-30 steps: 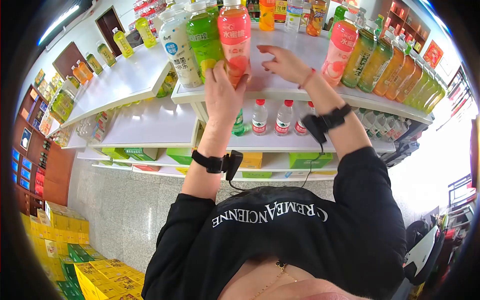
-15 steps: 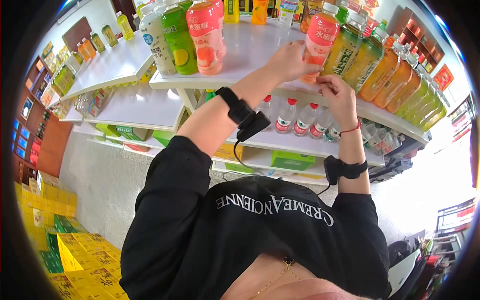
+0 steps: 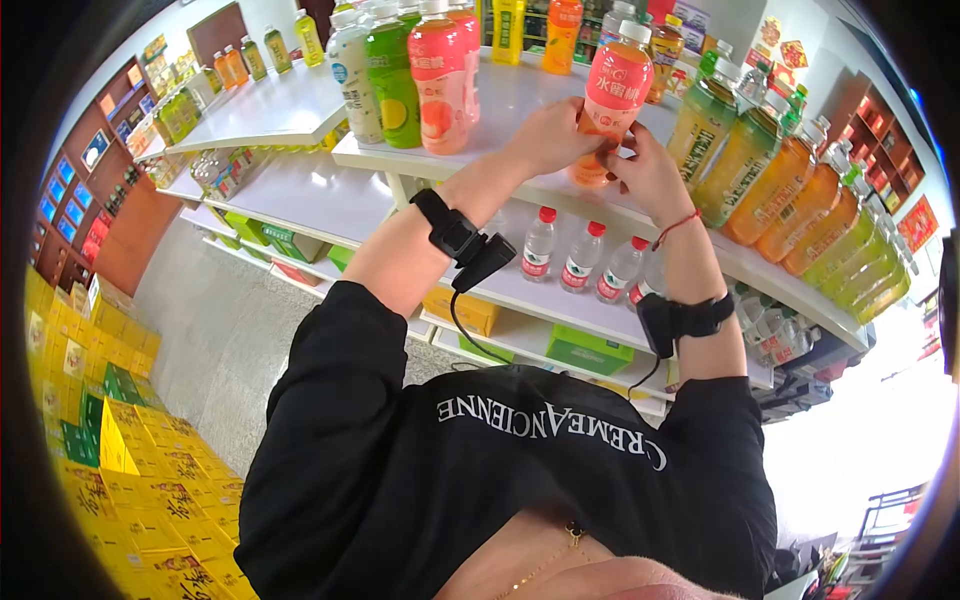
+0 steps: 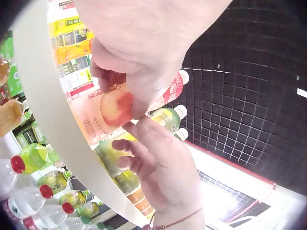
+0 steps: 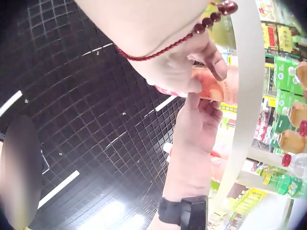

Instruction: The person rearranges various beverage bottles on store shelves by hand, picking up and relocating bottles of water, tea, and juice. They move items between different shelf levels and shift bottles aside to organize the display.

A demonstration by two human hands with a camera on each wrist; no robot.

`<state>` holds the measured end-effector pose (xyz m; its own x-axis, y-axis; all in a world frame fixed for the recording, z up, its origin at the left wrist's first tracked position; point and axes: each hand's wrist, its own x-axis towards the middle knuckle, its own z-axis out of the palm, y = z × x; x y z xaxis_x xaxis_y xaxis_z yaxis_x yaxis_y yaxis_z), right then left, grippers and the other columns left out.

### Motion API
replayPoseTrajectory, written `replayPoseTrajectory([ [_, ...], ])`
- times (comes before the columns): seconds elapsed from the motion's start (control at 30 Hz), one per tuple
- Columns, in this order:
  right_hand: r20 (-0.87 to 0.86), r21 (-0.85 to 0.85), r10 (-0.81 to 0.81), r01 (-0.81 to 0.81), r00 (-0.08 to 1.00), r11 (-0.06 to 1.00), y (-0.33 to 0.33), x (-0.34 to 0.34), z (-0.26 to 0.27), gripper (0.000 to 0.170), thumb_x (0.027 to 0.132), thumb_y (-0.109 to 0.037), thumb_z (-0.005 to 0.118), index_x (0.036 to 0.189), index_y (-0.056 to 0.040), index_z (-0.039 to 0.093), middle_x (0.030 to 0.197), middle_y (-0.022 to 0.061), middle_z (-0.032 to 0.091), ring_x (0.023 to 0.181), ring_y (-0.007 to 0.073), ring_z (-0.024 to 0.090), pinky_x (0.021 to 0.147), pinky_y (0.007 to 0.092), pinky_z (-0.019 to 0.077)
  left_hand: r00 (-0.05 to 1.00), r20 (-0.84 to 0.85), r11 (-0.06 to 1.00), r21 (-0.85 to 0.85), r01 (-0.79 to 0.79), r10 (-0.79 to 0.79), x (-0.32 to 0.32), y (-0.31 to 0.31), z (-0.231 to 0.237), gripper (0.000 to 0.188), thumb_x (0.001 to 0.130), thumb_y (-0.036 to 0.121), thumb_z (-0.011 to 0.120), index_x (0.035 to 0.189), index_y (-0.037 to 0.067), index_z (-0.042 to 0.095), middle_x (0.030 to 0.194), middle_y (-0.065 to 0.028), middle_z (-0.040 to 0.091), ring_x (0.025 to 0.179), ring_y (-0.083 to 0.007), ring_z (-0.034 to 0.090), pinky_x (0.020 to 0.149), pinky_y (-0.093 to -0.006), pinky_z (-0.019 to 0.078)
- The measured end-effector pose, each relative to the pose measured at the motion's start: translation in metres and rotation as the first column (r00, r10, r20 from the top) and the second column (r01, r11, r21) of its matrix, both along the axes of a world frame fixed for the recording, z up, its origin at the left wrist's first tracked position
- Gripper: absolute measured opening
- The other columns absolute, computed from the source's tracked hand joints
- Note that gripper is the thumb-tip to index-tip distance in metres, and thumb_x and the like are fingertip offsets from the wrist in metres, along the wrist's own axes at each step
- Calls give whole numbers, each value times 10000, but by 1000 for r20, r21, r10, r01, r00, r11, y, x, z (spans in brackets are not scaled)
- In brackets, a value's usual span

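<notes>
A peach drink bottle (image 3: 612, 92) with a pink label and white cap stands tilted at the shelf's front edge. My left hand (image 3: 555, 140) grips its lower half from the left, thumb across the front in the left wrist view. On the bottle's other side, my right hand (image 3: 657, 182) holds it low down with curled fingers, its thumb tip close to the left thumb. Bottle and both hands also show in the right wrist view, where the right hand (image 5: 168, 72) hides the upper part. To the right leans a row of green tea bottles (image 3: 700, 130) and orange bottles.
Left on the white shelf (image 3: 510, 100) stand two pink peach bottles (image 3: 437, 85), a green bottle (image 3: 390, 95) and a white bottle (image 3: 355, 80). Several red-capped water bottles (image 3: 540, 245) fill the shelf below. Yellow boxes (image 3: 150, 470) are stacked on the floor at left.
My left hand left the pink bottles on the left and crossed right to this peach bottle. My right hand came in from the open shelf to its right side. The bottle moved slightly left.
</notes>
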<state>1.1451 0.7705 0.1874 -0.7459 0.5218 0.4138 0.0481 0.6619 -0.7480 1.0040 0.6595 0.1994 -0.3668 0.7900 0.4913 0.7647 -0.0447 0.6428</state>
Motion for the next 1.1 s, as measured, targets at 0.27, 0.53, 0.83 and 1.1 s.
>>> replayPoseTrajectory([
  [0.27, 166, 41, 71, -79, 983, 996, -7, -45, 15, 596, 747, -245, 751, 1205, 38, 496, 1003, 129, 659, 693, 166, 661, 569, 279, 528, 993, 111, 999, -18, 35, -33, -26, -25, -8, 561, 799, 435, 678, 1176, 30, 585, 1100, -165, 657, 1023, -322, 635, 864, -378, 491],
  [0.53, 128, -116, 186, -172, 974, 978, 16, -113, 33, 402, 750, -282, 763, 1010, -6, 629, 751, 80, 662, 506, 127, 601, 494, 277, 523, 873, -352, 889, 423, -175, 339, -42, -91, -40, 414, 800, 189, 708, 1133, 4, 545, 1035, -129, 603, 804, -261, 614, 690, -357, 497],
  [0.83, 137, -171, 267, -243, 954, 955, 38, -220, 28, 387, 767, -236, 767, 1060, -19, 640, 805, 80, 676, 557, 152, 640, 531, 276, 550, 794, -312, 805, 489, -336, 521, -78, -129, -78, 374, 749, 138, 757, 1038, 34, 542, 948, -139, 566, 881, -334, 565, 746, -396, 473],
  [1.1, 174, -209, 403, -366, 899, 907, 41, -247, 21, 403, 795, -222, 755, 1106, -32, 582, 874, 57, 666, 603, 140, 629, 550, 272, 549, 805, -330, 839, 427, -338, 493, -90, -126, -81, 377, 759, 164, 732, 1036, 31, 514, 953, -165, 538, 885, -372, 531, 756, -441, 443],
])
